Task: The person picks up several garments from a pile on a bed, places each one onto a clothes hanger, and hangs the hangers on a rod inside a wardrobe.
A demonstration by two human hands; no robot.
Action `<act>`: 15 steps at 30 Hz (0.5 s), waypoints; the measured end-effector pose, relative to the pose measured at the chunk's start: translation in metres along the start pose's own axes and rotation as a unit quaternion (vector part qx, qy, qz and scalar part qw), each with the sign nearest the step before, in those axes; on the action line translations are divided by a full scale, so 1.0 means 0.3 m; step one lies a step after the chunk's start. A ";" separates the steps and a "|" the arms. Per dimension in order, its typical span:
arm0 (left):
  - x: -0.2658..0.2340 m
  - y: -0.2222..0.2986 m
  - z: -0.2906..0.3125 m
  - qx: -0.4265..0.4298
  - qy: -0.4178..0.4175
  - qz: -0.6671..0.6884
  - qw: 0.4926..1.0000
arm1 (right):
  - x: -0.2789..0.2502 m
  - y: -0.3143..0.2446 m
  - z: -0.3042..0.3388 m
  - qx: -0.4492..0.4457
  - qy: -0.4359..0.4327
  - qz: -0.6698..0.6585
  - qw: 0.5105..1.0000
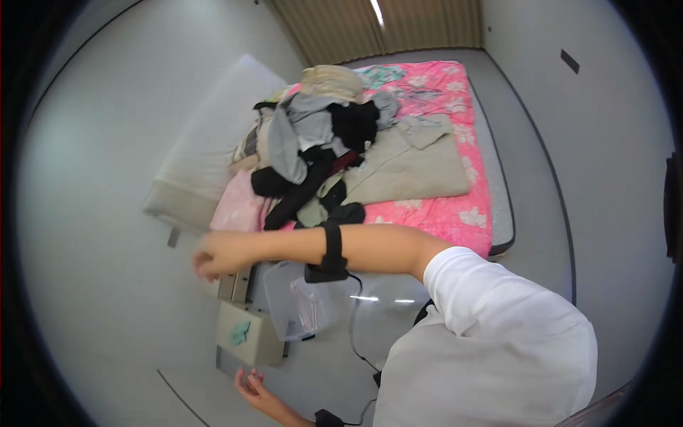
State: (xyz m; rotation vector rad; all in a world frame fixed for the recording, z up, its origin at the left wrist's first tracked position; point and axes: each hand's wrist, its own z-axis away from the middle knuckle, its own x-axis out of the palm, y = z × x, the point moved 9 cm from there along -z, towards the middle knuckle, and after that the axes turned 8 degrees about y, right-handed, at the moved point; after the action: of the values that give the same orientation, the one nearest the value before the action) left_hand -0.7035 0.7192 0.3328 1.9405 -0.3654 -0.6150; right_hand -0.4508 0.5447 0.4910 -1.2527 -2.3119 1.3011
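My right arm reaches across the view to the left, a black strap and small box on its forearm. My right hand (224, 255) is smeared by motion, its fingers partly curled, in front of the wall near the bed's head end; whether it holds anything I cannot make out. Lower down, my left hand (255, 390) is raised with fingers apart and nothing visible in it. It is nearest to a beige bedside cabinet (268, 345) with a small teal cloth (240, 332) on top. Beside that, a clear plastic bin (281, 313) with what look like hangers in it sits on the floor.
A bed with a pink floral sheet (473, 220) bears a heap of mixed clothes (313, 135) and a folded beige garment (416, 167). Its pale headboard (213, 128) stands along the left. Brown curtains (398, 25) hang at the back. A black cable (353, 320) dangles from my forearm.
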 end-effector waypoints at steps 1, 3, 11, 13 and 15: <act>0.088 0.031 -0.018 0.000 -0.011 0.000 1.000 | -0.106 0.035 -0.030 -0.006 0.015 0.013 1.000; 0.250 0.090 -0.069 0.018 -0.065 0.042 0.997 | -0.312 0.085 -0.113 -0.002 0.048 0.042 0.998; 0.911 0.168 -0.235 0.053 -0.205 0.131 0.969 | -1.162 -0.011 -0.657 0.049 -0.108 0.120 0.986; 1.019 0.118 -0.299 0.040 -0.218 0.151 0.963 | -1.357 -0.178 -0.754 0.005 0.093 0.429 0.898; 1.158 0.061 -0.376 0.040 -0.246 0.154 0.956 | -1.513 -0.312 -0.751 0.010 0.141 0.499 0.855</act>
State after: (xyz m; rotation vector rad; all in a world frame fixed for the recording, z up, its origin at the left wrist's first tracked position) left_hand -0.3533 0.6197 0.2992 1.7372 -0.9995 -0.8811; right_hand -0.1033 0.3135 0.7931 -2.5881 -1.3957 1.1974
